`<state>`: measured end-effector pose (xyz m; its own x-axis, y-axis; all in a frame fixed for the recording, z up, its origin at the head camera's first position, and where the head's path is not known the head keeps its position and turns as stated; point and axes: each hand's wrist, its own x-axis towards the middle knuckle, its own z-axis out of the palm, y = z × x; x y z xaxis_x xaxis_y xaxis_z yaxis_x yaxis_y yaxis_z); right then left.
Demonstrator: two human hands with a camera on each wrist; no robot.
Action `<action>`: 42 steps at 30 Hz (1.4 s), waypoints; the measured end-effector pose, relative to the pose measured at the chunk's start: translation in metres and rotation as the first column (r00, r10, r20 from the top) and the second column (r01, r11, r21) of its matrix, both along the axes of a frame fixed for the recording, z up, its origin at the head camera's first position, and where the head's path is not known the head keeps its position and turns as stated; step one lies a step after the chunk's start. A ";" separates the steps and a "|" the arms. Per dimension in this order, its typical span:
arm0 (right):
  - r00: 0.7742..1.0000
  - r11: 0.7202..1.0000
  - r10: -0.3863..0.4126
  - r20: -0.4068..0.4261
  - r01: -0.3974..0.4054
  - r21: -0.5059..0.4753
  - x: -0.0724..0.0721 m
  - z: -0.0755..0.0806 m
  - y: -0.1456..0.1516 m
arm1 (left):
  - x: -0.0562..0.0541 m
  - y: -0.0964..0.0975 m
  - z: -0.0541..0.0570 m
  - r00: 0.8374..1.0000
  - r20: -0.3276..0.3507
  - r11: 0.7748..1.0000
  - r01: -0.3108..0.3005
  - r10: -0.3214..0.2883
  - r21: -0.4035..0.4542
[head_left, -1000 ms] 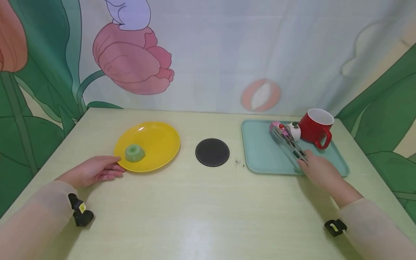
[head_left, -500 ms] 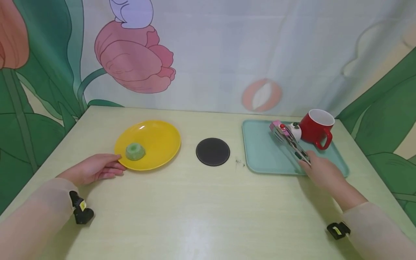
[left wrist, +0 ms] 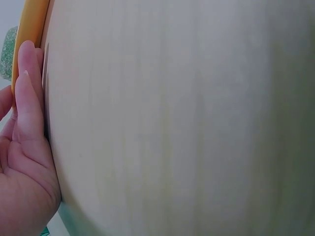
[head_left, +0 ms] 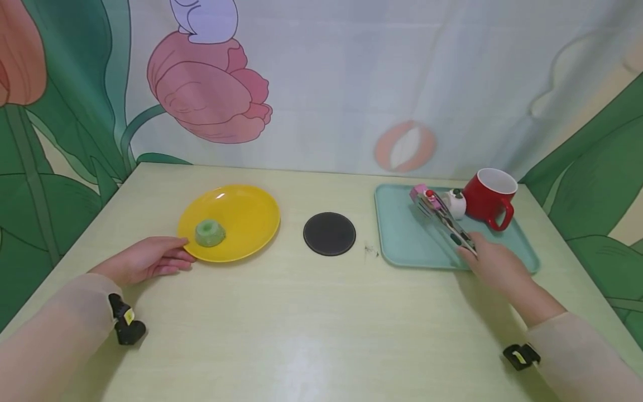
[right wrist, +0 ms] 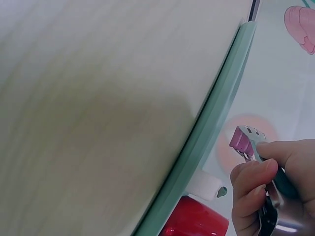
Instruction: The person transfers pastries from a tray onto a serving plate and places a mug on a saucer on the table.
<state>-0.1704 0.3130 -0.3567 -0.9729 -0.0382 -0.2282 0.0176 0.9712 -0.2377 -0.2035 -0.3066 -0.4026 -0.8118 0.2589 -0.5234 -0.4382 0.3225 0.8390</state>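
Observation:
My left hand (head_left: 156, 259) pinches the near left rim of a yellow plate (head_left: 248, 215), thumb on top and fingers under the edge. A small green ring-shaped sweet (head_left: 210, 232) sits on that plate. In my right hand (head_left: 494, 265) is a pair of metal tongs (head_left: 449, 222), whose ends close around a small pink cake (head_left: 418, 192) topped with a red berry. The right wrist view shows the pink cake (right wrist: 241, 141) between the tong tips, above the tray's level. Beneath the tongs lies the light-blue tray (head_left: 407, 245).
A red mug (head_left: 487, 202) stands at the tray's back right. Beside it is a small white item (head_left: 456, 204) with a dark green top. Between plate and tray lies a black round coaster (head_left: 329, 234). A printed curtain (head_left: 321, 84) hangs behind the table.
My right hand has shifted the tongs and the pink cake slightly left, away from the white item. The left hand stays at the plate's rim.

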 end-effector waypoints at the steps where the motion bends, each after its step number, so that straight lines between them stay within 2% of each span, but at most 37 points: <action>1: 1.000 1.000 -0.002 0.001 0.002 0.000 0.000 0.001 -0.001 | 0.000 0.000 0.000 1.000 -0.001 1.000 0.000 0.000 0.001; 14: 0.999 0.999 0.040 -0.029 -0.040 0.006 -0.002 0.005 -0.009 | -0.001 -0.002 0.002 1.000 -0.014 1.000 0.000 0.000 -0.016; 22: 0.998 0.999 0.051 -0.043 -0.051 0.002 -0.004 0.007 -0.016 | -0.003 -0.003 0.000 1.000 -0.011 1.000 -0.006 0.006 0.006; 27: 0.997 0.998 0.060 -0.047 -0.062 -0.029 -0.001 0.004 -0.018 | -0.002 -0.002 -0.003 1.000 -0.008 1.000 -0.014 0.014 0.007; 32: 0.996 0.997 0.066 -0.053 -0.068 -0.033 0.003 0.002 -0.019 | -0.001 -0.001 -0.004 1.000 -0.009 1.000 0.002 -0.002 0.007; 42: 0.993 0.995 0.088 -0.077 -0.091 -0.031 0.005 0.003 -0.021 | 0.002 0.002 0.000 1.000 -0.003 1.000 -0.014 0.014 0.012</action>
